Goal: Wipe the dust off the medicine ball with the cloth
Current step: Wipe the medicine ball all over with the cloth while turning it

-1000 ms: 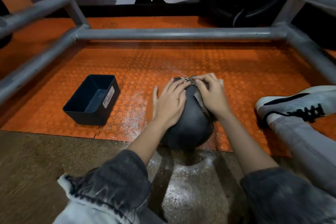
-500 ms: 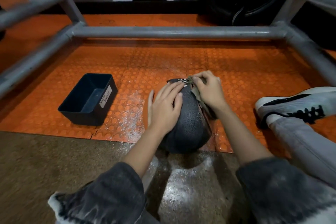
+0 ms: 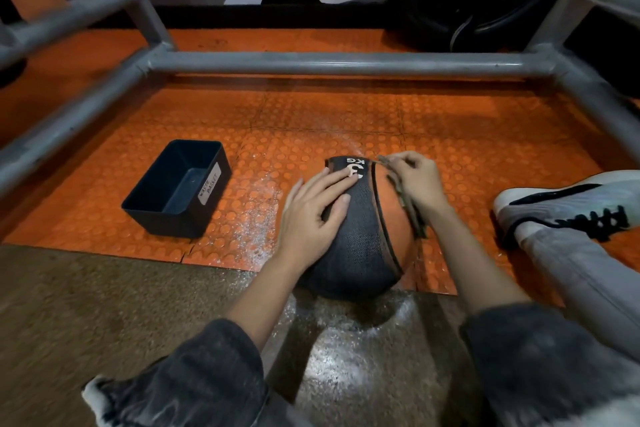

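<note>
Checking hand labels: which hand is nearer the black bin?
Left. The left hand rests on the medicine ball, on the side facing the black bin; the right hand grips the cloth on the ball's far side.

Likely a gym: orange studded floor tiles (image 3: 311, 121), grey steel-tube rack (image 3: 332, 62), kilogram-marked medicine ball (image 3: 360, 239).

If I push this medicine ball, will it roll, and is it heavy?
Probably rolls: the ball is round, with the left hand flat on it. Likely heavy for its size, given the KG marking. Textured skin probably isn't slippery.
</note>
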The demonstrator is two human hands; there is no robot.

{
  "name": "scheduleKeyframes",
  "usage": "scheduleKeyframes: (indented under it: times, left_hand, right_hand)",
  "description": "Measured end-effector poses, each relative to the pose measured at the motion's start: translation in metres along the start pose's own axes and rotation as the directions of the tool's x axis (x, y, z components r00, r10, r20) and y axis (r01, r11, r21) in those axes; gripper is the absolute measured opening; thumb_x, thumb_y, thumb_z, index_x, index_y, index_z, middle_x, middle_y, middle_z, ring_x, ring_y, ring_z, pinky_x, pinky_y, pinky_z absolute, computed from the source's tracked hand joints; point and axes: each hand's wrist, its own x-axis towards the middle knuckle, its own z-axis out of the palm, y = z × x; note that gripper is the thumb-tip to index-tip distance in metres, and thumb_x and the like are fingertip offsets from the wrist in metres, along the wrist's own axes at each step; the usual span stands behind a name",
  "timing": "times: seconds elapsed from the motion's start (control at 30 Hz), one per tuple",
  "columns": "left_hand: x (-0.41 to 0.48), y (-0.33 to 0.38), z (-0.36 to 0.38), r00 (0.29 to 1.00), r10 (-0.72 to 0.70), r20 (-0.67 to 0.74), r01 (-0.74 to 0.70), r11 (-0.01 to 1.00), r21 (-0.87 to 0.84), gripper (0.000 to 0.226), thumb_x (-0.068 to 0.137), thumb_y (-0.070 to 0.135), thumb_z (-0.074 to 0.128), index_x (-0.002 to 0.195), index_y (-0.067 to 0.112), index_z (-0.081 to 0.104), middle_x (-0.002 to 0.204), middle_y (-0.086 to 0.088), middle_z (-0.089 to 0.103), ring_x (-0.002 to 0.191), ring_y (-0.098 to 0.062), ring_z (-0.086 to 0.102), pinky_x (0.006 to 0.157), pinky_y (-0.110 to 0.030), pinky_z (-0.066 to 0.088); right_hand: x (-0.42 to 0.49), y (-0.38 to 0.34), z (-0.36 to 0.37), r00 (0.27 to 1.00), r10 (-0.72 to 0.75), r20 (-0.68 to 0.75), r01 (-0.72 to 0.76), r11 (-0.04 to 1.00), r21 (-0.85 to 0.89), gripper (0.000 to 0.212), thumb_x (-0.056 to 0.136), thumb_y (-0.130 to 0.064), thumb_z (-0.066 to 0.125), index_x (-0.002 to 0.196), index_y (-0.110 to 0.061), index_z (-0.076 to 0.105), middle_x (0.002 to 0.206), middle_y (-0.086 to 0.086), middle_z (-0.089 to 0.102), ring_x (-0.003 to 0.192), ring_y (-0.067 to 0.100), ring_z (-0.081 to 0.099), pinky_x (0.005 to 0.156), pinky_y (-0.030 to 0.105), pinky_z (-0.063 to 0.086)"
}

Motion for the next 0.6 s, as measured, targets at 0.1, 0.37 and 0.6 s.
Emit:
scheduleKeyframes:
  times: [0.1,0.37,0.6]
  left_hand:
    - [0.001,0.008,-0.005,0.996,-0.084,-0.003,0.084,0.996,-0.043,0.035,0.091,0.044,0.040,0.120,0.039,0.058,0.124,0.024,0.050,0.124,-0.004,0.042,0.109,-0.041,0.027]
    - [0.034,0.033,0.005,0.889,-0.457,0.036,0.431,0.859,0.276,0.039,0.099,0.036,0.035,0.133,0.029,0.051,0.141,0.010,0.045,0.128,-0.014,0.040,0.111,-0.036,0.023]
    - [0.019,0.027,-0.002,0.949,-0.303,0.083,0.271,0.924,0.271,0.039,0.098,0.041,0.038,0.133,0.030,0.052,0.139,0.013,0.048,0.130,-0.010,0.038,0.112,-0.036,0.022]
  right_hand:
    - [0.002,0.007,0.001,0.996,0.089,0.023,-0.089,0.996,0.003,0.014,0.095,-0.012,0.053,0.090,-0.009,0.065,0.087,0.006,0.065,0.083,0.016,0.056,0.064,0.019,0.043]
    - [-0.124,-0.018,0.032,0.864,-0.451,-0.226,0.338,0.850,-0.403,0.026,0.091,-0.028,0.044,0.090,-0.016,0.067,0.096,0.000,0.064,0.084,0.030,0.055,0.075,0.026,0.026]
    - [-0.077,0.009,0.010,0.929,-0.104,-0.354,0.090,0.994,-0.057,0.014,0.091,-0.020,0.053,0.086,-0.019,0.066,0.093,0.002,0.062,0.094,0.030,0.058,0.079,0.024,0.033]
